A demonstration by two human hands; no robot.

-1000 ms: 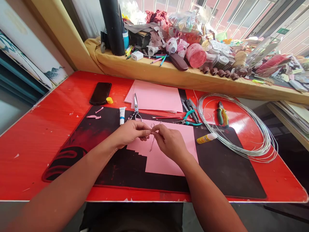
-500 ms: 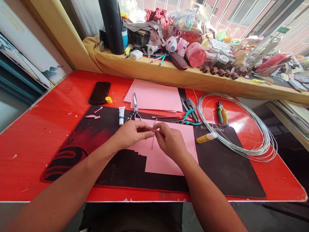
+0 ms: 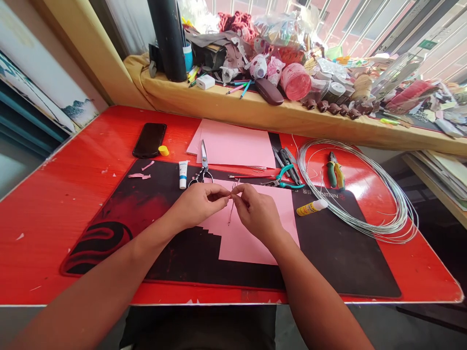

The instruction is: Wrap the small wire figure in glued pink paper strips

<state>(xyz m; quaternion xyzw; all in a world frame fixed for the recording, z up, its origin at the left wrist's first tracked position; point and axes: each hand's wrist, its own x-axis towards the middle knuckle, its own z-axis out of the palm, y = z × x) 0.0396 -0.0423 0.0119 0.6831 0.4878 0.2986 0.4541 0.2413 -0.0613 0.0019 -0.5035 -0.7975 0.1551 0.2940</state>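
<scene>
Over a pink paper sheet [image 3: 255, 243] with a stepped cut edge, my left hand [image 3: 199, 204] and my right hand [image 3: 257, 209] meet fingertip to fingertip. Between them is a thin wire piece [image 3: 230, 214], seemingly wrapped in pink, with small bent ends above and below the fingers. Both hands are closed in a pinch on it; its middle is hidden by the fingertips. Just beyond my left hand lie scissors [image 3: 204, 160] and a white tube [image 3: 183, 174]. Teal-handled pliers [image 3: 282, 179] rest beyond my right hand.
A black desk mat [image 3: 339, 262] covers much of the red table [image 3: 32, 218]. To the right are a glue stick [image 3: 312, 208], a wire coil [image 3: 394, 228] and green-yellow pliers [image 3: 335, 172]. Behind lie pink sheets [image 3: 237, 143] and a phone [image 3: 149, 140]. A crowded ledge [image 3: 219, 102] runs along the back.
The wire piece has shifted and turned very slightly between my fingertips. Both hands keep their pinch in nearly the same place.
</scene>
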